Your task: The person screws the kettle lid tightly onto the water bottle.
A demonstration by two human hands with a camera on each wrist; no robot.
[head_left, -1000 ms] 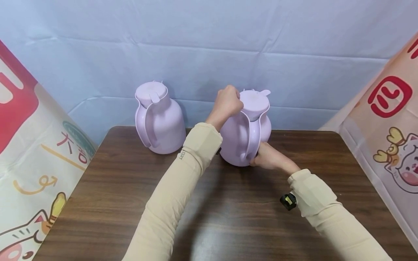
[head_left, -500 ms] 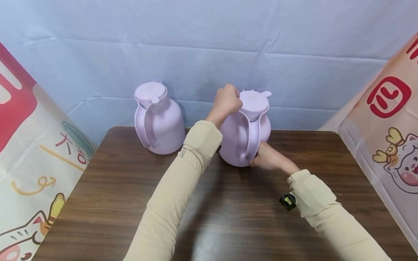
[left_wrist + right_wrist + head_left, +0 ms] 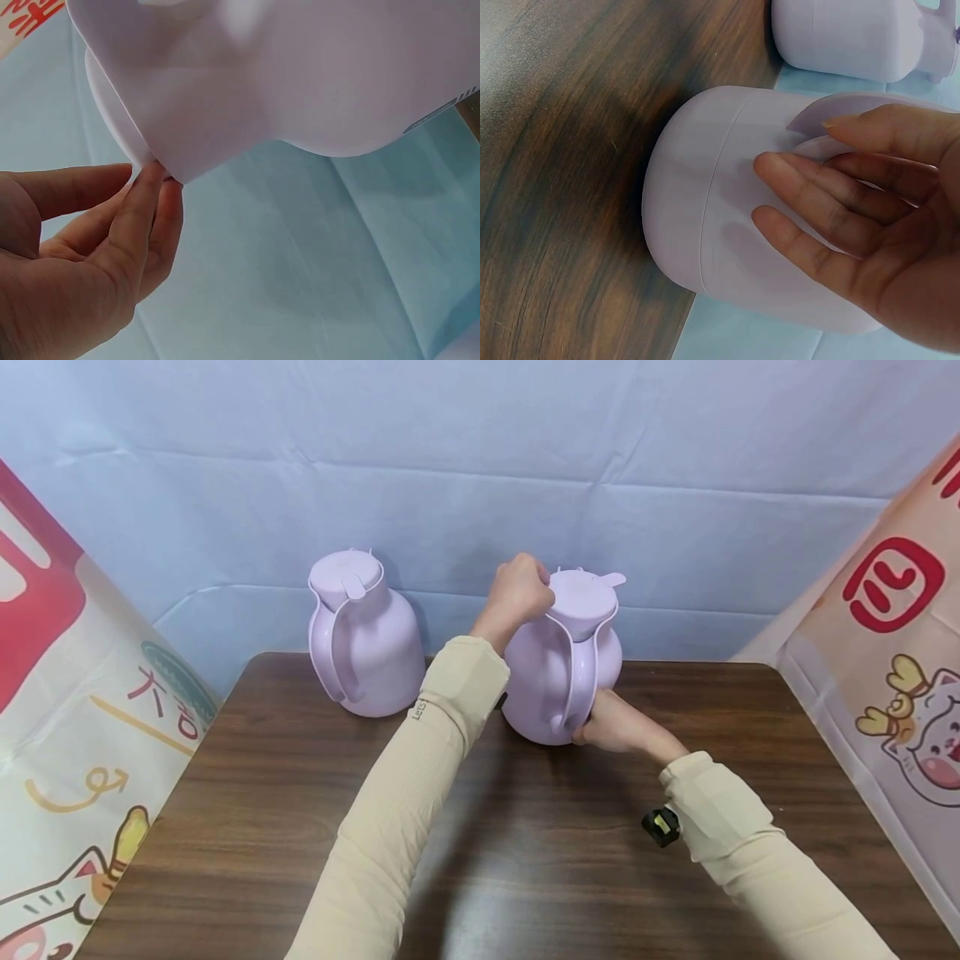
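Note:
The right-hand lilac thermos jug (image 3: 534, 685) stands at the back of the table. My left hand (image 3: 517, 589) is curled at the left edge of its lid (image 3: 581, 595). In the left wrist view, fingertips pinch at the tip of the spout (image 3: 202, 135), with the thumb beside the lid edge. The lid's tab (image 3: 613, 580) points right, off the handle (image 3: 582, 681). Low on the jug, my right hand (image 3: 618, 722) grips the lower end of the handle; in the right wrist view the thumb lies on one side, fingers curled on the other.
A matching lilac thermos jug (image 3: 390, 652) stands to the left, its tab over its handle. The brown wooden table (image 3: 570, 877) ends at a pale blue cloth backdrop (image 3: 465, 502). Printed cloths (image 3: 915, 693) hang at both sides.
The lid's tab has turned slightly clockwise as seen from above, and my left hand has shifted a little to the left. My right hand keeps its place on the handle.

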